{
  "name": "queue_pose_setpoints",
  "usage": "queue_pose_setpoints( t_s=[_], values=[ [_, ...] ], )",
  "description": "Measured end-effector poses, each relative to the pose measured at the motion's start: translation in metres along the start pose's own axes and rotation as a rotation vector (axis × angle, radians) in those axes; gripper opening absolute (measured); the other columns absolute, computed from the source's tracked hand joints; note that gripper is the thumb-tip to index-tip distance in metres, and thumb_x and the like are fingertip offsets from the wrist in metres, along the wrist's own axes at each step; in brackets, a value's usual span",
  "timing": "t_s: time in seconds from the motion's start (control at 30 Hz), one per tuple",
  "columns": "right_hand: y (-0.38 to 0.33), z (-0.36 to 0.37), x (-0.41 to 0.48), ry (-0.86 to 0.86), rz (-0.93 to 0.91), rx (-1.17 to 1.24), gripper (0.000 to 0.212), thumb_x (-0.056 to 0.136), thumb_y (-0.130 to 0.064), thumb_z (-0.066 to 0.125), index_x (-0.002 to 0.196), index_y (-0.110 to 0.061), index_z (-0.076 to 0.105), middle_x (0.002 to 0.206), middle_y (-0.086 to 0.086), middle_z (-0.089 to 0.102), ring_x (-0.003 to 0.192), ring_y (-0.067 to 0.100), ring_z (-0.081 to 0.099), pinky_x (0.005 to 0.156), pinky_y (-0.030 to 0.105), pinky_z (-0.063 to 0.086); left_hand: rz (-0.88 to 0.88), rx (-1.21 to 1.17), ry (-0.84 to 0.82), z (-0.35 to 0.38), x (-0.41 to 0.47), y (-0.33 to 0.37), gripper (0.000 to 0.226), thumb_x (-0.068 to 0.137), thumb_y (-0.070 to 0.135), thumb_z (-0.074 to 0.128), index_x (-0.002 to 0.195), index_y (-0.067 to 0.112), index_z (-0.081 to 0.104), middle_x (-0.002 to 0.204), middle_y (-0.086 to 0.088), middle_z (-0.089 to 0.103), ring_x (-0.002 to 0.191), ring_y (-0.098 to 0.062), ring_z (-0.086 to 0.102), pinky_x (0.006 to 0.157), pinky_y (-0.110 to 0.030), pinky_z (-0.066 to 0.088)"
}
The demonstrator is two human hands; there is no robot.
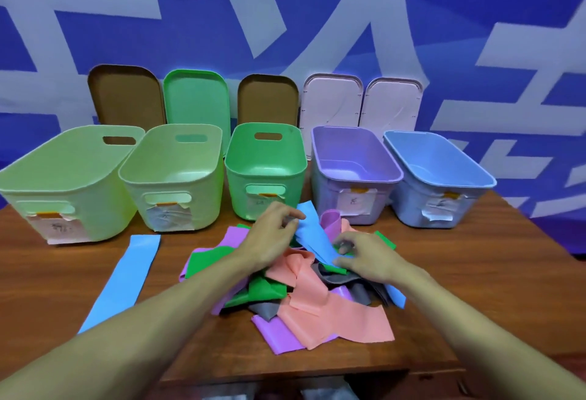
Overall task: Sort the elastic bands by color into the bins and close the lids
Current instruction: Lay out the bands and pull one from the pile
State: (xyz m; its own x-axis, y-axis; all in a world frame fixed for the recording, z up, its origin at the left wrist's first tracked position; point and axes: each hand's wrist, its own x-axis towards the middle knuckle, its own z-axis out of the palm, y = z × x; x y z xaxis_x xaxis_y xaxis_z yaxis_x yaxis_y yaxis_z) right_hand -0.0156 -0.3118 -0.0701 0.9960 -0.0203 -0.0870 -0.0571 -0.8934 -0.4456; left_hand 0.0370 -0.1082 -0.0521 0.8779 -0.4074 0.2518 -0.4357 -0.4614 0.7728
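Above the mixed pile (304, 288), left hand (272, 234) and right hand (364, 253) pinch one blue band (312, 234); draw it clear gently before moving it to the blue bin (440, 177).

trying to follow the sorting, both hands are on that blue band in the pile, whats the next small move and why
Probably lift the blue band clear of the pile: both hands, left and right, pinch it, its lower end is tucked among other bands, and all the bins look empty.

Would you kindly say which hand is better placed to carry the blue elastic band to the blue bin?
Probably right: the right hand pinches the blue elastic band nearer the blue plastic bin.
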Motion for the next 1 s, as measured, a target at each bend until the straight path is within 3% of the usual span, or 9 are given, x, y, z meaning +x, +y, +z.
queue_pose_setpoints(
  t_s=[0.17,0.23,0.33,0.5,0.57,0.73,0.87,0.93,1.0],
  values=[
    [-0.012,-0.013,0.001,-0.020,0.093,-0.048,0.024,0.076,-0.025,0.072,0.094,-0.012,0.063,0.083,0.000,0.063,0.078,0.018,0.055,0.063,0.025,0.039,0.031,-0.167,0.145,-0.009,-0.005,0.026,0.033,0.085,-0.008,0.045,0.094,0.016,0.066,0.095,0.005,0.049,0.076,0.004,0.057,0.071,-0.005,0.040],
    [-0.018,-0.019,0.000,0.022,0.089,-0.089,0.014,0.077,-0.023,0.067,0.077,-0.010,0.061,0.075,0.001,0.058,0.076,0.022,0.053,0.067,0.031,0.041,0.044,-0.161,0.109,-0.015,-0.006,0.036,0.029,0.087,-0.004,0.047,0.094,0.017,0.065,0.097,0.004,0.050,0.081,-0.004,0.058,0.071,-0.006,0.040],
    [-0.030,-0.031,-0.007,0.053,0.068,-0.096,0.023,0.081,-0.025,0.061,0.064,-0.020,0.045,0.074,-0.001,0.054,0.079,0.024,0.050,0.071,0.035,0.039,0.036,-0.157,0.053,-0.025,-0.012,0.043,0.026,0.089,-0.002,0.047,0.095,0.017,0.065,0.101,0.001,0.051,0.084,-0.008,0.058,0.070,-0.007,0.042],
    [-0.053,-0.064,-0.022,0.117,-0.061,-0.066,0.021,0.089,-0.018,0.057,0.072,-0.019,0.045,0.071,-0.003,0.050,0.075,0.021,0.045,0.061,0.025,0.031,0.041,-0.195,0.072,-0.049,-0.022,0.045,0.032,0.089,0.001,0.049,0.091,0.031,0.060,0.109,0.001,0.045,0.094,-0.022,0.065,0.075,-0.018,0.048],
    [-0.062,-0.076,-0.024,0.165,-0.091,-0.026,0.006,0.087,-0.018,0.059,0.086,-0.012,0.059,0.079,-0.001,0.056,0.077,0.019,0.050,0.067,0.028,0.037,0.031,-0.166,0.064,-0.059,-0.028,0.045,0.026,0.090,0.002,0.051,0.096,0.026,0.060,0.111,-0.001,0.047,0.092,-0.024,0.065,0.065,-0.019,0.047],
    [-0.095,-0.091,-0.025,0.224,-0.067,0.041,0.016,0.084,-0.020,0.065,0.095,-0.008,0.067,0.081,0.003,0.060,0.078,0.018,0.053,0.058,0.019,0.038,0.024,-0.132,0.053,-0.070,-0.047,0.052,0.020,0.091,0.008,0.054,0.104,0.021,0.059,0.113,0.000,0.057,0.094,-0.021,0.063,0.080,-0.024,0.048],
    [-0.118,-0.095,-0.021,0.282,0.034,0.253,0.021,0.078,-0.016,0.071,0.088,0.002,0.067,0.075,0.012,0.057,0.069,0.022,0.051,0.059,0.028,0.041,-0.040,-0.198,0.034,-0.060,-0.060,0.069,0.010,0.092,0.016,0.057,0.101,0.015,0.059,0.094,-0.003,0.062,0.082,-0.019,0.062,0.072,-0.016,0.047],
    [-0.132,-0.097,-0.023,0.247,0.050,0.455,0.007,0.079,-0.010,0.070,0.074,-0.009,0.064,0.073,0.007,0.054,0.062,0.016,0.047,0.052,0.023,0.039,-0.144,-0.336,-0.009,-0.052,-0.062,0.078,0.017,0.092,0.021,0.059,0.104,0.010,0.057,0.091,-0.003,0.060,0.073,-0.012,0.059,0.060,-0.009,0.045],
    [-0.142,-0.101,-0.024,0.217,0.057,0.609,0.013,0.081,-0.005,0.069,0.076,-0.013,0.061,0.075,0.009,0.054,0.062,0.017,0.047,0.053,0.023,0.040,-0.218,-0.406,-0.049,-0.045,-0.059,0.081,0.020,0.089,0.028,0.062,0.097,0.010,0.059,0.089,-0.005,0.061,0.071,-0.012,0.059,0.063,-0.018,0.044]
  ],
)
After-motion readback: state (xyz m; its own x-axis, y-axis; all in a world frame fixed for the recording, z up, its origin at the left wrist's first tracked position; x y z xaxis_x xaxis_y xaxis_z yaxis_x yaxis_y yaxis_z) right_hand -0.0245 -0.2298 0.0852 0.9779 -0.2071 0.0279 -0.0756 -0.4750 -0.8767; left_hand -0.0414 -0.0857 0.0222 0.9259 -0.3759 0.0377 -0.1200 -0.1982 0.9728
